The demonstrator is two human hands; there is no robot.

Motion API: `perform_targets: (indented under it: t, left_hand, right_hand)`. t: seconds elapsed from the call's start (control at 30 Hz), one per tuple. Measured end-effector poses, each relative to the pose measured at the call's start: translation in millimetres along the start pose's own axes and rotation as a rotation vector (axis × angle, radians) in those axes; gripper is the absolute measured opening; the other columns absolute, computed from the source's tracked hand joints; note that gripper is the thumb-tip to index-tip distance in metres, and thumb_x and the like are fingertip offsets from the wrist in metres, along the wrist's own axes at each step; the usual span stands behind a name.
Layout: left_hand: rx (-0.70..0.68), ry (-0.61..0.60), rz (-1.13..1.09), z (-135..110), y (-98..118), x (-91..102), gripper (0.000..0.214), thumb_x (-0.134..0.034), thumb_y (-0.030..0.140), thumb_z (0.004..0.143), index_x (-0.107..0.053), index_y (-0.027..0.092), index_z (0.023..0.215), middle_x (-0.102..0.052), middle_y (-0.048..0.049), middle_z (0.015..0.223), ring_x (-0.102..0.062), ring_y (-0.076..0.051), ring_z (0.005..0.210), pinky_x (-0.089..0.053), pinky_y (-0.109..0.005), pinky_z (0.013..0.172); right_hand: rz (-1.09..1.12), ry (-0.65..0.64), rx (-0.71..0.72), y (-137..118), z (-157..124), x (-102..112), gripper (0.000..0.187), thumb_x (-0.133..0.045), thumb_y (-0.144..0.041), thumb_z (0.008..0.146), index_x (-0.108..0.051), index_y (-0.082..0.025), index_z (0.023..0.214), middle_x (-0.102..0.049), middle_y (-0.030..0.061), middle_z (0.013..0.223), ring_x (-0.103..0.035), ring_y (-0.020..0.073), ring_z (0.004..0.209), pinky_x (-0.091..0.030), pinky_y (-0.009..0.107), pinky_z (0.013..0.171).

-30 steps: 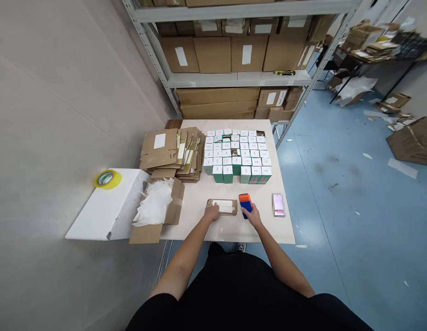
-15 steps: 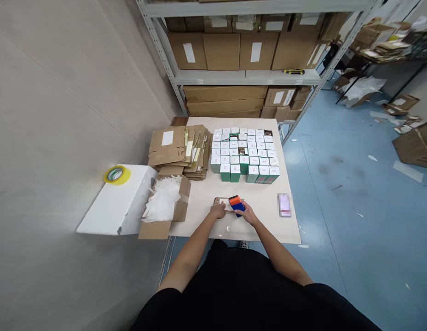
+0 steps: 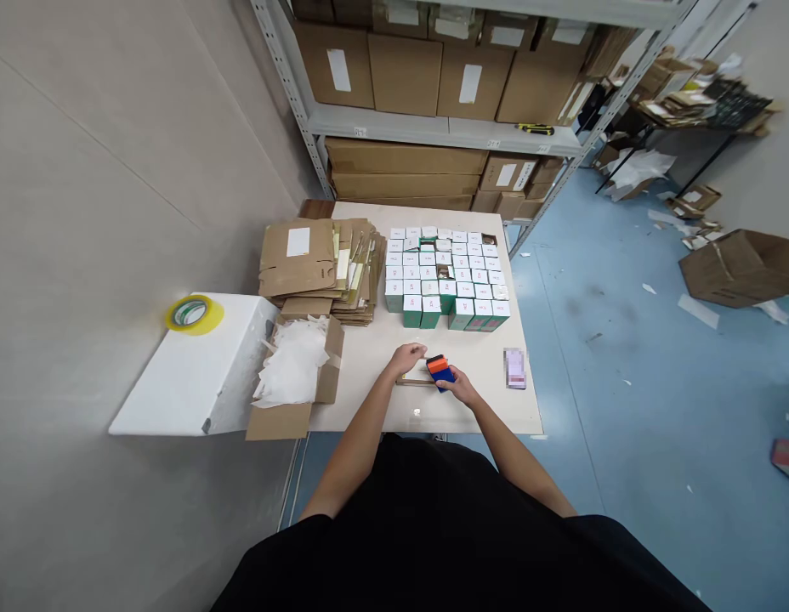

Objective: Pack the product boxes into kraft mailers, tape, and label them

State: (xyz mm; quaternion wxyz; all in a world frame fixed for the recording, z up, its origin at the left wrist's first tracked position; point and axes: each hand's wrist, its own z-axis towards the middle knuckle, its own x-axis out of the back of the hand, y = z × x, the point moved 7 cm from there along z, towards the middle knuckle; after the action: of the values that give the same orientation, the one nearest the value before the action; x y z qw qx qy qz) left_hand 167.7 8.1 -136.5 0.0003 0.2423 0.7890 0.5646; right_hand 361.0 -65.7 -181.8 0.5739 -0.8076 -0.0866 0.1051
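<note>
My right hand (image 3: 459,391) grips an orange and blue hand tool (image 3: 439,371) and holds it over a small brown labelled box (image 3: 415,376) near the front edge of the pale table (image 3: 369,374). My left hand (image 3: 408,358) rests on the box's left end with its fingers curled over it. Behind the box stands a block of several small green and white cartons (image 3: 446,276).
A stack of flattened cardboard boxes (image 3: 321,268) lies at the table's left. An open carton of white filler (image 3: 296,370) sits beside a white block with a yellow tape roll (image 3: 194,313). A small blurred item (image 3: 515,369) lies right. Metal shelving (image 3: 433,136) holds cartons.
My right hand has carried the orange and blue tool leftward from beside the brown box to above it. My left hand stayed on the box. The view shifted slightly.
</note>
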Motion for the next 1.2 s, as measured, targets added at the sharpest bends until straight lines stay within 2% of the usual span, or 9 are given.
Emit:
perform_targets:
  t: [0.13, 0.23, 0.47, 0.6, 0.83, 1.0, 1.2]
  left_hand:
    - [-0.080, -0.248, -0.053, 9.9, 28.3, -9.2, 0.044, -0.078, 0.052, 0.079, -0.081, 0.017, 0.105, -0.079, -0.0096, 0.115, -0.070, -0.025, 0.107, -0.052, -0.033, 0.096]
    - [-0.076, -0.327, 0.029, 17.0, 34.0, -11.5, 0.034, -0.081, 0.045, 0.074, -0.083, 0.018, 0.095, -0.080, -0.0076, 0.103, -0.070, -0.024, 0.099, -0.053, -0.032, 0.091]
    - [-0.056, -0.210, 0.104, 21.9, 33.2, -8.5, 0.017, -0.073, 0.031, 0.075, -0.080, 0.016, 0.080, -0.078, -0.0051, 0.084, -0.069, -0.020, 0.081, -0.051, -0.029, 0.075]
    - [-0.073, -0.159, 0.094, 17.8, 33.9, -8.1, 0.017, -0.069, 0.029, 0.078, -0.079, 0.016, 0.082, -0.078, -0.0054, 0.082, -0.069, -0.019, 0.079, -0.052, -0.029, 0.075]
    - [-0.046, -0.180, 0.080, 18.3, 33.1, -6.5, 0.015, -0.077, 0.030, 0.074, -0.079, 0.016, 0.081, -0.078, -0.0056, 0.081, -0.070, -0.019, 0.077, -0.054, -0.029, 0.075]
    - [-0.057, -0.124, 0.090, 15.2, 33.0, -4.4, 0.015, -0.078, 0.031, 0.074, -0.078, 0.017, 0.079, -0.078, -0.0059, 0.082, -0.070, -0.020, 0.079, -0.054, -0.031, 0.077]
    - [-0.070, -0.084, 0.111, 11.0, 30.8, -3.2, 0.016, -0.074, 0.035, 0.076, -0.077, 0.019, 0.079, -0.077, -0.0046, 0.081, -0.070, -0.021, 0.080, -0.055, -0.031, 0.076]
  right_hand:
    - [-0.006, 0.006, 0.001, -2.6, -1.3, -1.1, 0.050, -0.090, -0.047, 0.068, -0.065, -0.020, 0.101, -0.065, 0.0008, 0.089, -0.057, 0.0183, 0.082, -0.049, 0.032, 0.076]
    - [0.011, -0.002, -0.013, -1.6, -1.8, -2.3, 0.051, -0.091, -0.047, 0.067, -0.064, -0.021, 0.100, -0.064, 0.0004, 0.088, -0.056, 0.0179, 0.082, -0.049, 0.032, 0.075]
    - [0.001, -0.003, -0.002, -2.7, -3.8, -4.1, 0.049, -0.090, -0.047, 0.068, -0.066, -0.021, 0.101, -0.066, 0.0020, 0.092, -0.058, 0.0199, 0.085, -0.050, 0.034, 0.076]
    - [0.007, -0.007, 0.010, -6.0, -3.3, -5.3, 0.049, -0.090, -0.047, 0.069, -0.067, -0.021, 0.103, -0.067, 0.0031, 0.095, -0.059, 0.0205, 0.087, -0.050, 0.034, 0.078]
    - [0.029, -0.020, -0.014, -4.8, -1.9, -7.3, 0.052, -0.091, -0.047, 0.066, -0.068, -0.020, 0.104, -0.067, 0.0023, 0.092, -0.059, 0.0195, 0.085, -0.049, 0.034, 0.077]
    - [0.043, 0.007, -0.001, -1.3, 1.0, -8.1, 0.057, -0.093, -0.049, 0.062, -0.069, -0.021, 0.104, -0.067, 0.0008, 0.090, -0.060, 0.0198, 0.085, -0.050, 0.034, 0.078]
    - [0.057, -0.010, 0.012, 1.0, 2.8, -11.4, 0.054, -0.093, -0.047, 0.063, -0.070, -0.022, 0.105, -0.068, 0.0007, 0.092, -0.061, 0.0208, 0.085, -0.051, 0.036, 0.080]
